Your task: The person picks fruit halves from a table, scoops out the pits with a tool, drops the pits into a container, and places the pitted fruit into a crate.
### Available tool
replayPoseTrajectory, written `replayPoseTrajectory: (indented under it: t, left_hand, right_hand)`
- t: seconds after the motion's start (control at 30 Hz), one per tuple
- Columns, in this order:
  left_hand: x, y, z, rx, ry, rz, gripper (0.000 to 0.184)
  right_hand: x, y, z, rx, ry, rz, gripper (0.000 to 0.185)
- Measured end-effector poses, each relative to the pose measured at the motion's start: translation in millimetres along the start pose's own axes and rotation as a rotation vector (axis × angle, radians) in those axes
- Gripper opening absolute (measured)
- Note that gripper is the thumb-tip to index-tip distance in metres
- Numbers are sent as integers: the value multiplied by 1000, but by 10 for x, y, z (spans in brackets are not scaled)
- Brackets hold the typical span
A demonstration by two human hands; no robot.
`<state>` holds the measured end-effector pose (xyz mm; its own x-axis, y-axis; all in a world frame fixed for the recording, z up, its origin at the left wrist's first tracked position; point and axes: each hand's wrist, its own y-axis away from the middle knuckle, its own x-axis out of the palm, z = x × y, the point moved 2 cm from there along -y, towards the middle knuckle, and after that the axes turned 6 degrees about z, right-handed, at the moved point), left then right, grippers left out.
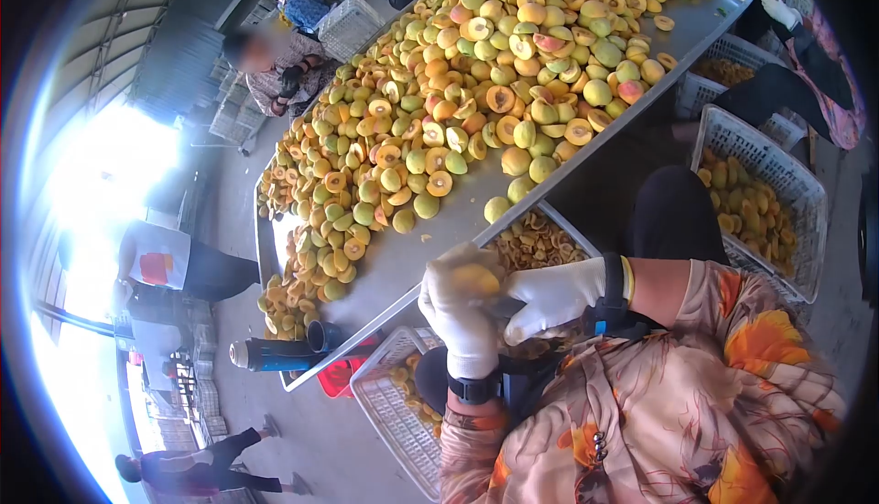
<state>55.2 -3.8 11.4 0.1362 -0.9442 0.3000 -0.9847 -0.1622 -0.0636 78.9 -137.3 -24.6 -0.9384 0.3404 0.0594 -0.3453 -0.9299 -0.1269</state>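
Both of my hands wear white gloves and meet in front of me, just off the metal table's near edge. My left hand (pixel 458 307) is closed around a yellow-orange fruit piece (pixel 477 280), which is blurred by motion. Close against it, my right hand (pixel 554 298) has its fingers bent towards the fruit; what it holds, if anything, is hidden. Beneath the hands stands a crate of cut fruit pieces (pixel 536 242). A big heap of halved yellow and green fruit (pixel 439 133) covers much of the metal table (pixel 394 261).
White crates with fruit stand at the right (pixel 810 220) and below the table (pixel 389 422). A blue bottle (pixel 275 355), a dark cup (pixel 322 336) and a red container (pixel 339 379) are by the table's corner. Other people work across the table and at upper right.
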Motion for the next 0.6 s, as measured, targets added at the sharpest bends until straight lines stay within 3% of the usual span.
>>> replayPoseTrajectory:
  t: [0.07, 0.2, 0.27, 0.3, 0.33, 0.37, 0.43, 0.47, 0.5, 0.53, 0.6]
  left_hand:
    - [-81, -54, 21, 47, -34, 104, 53]
    - [-143, -22, 68, 145, -34, 214, 51]
    - [-263, -28, 33, -5, 133, 131, 54]
    - [-347, -35, -1, -78, 216, 86, 55]
    - [-563, -42, 11, -39, 106, -195, 54]
    - [-825, 8, -61, -18, -12, -251, 51]
    - [-1305, 130, -255, -74, -275, -290, 43]
    - [-1874, 145, -128, -145, -510, -274, 37]
    - [-1920, 179, -285, -335, -1204, -282, 33]
    - [-2070, 149, -299, -265, -1354, -248, 32]
    - [-2340, -35, -182, -109, -1640, -166, 34]
  right_hand:
    - [27, 64, 168, 259, -303, 93, 23]
    - [58, 68, 80, 332, -716, 319, 15]
    - [83, 56, 108, 282, -811, 388, 13]
    - [78, 28, 78, 290, -709, 403, 14]
    - [71, -3, 33, 296, -609, 417, 15]
    - [57, -32, -21, 297, -509, 427, 17]
    - [-8, -10, -332, 292, 204, 260, 22]
    - [-77, 21, -463, 274, 560, 161, 25]
    - [-137, 74, -517, 463, 671, 180, 29]
    - [-191, 126, -569, 653, 778, 201, 34]
    - [-250, 153, -683, 641, 696, 111, 33]
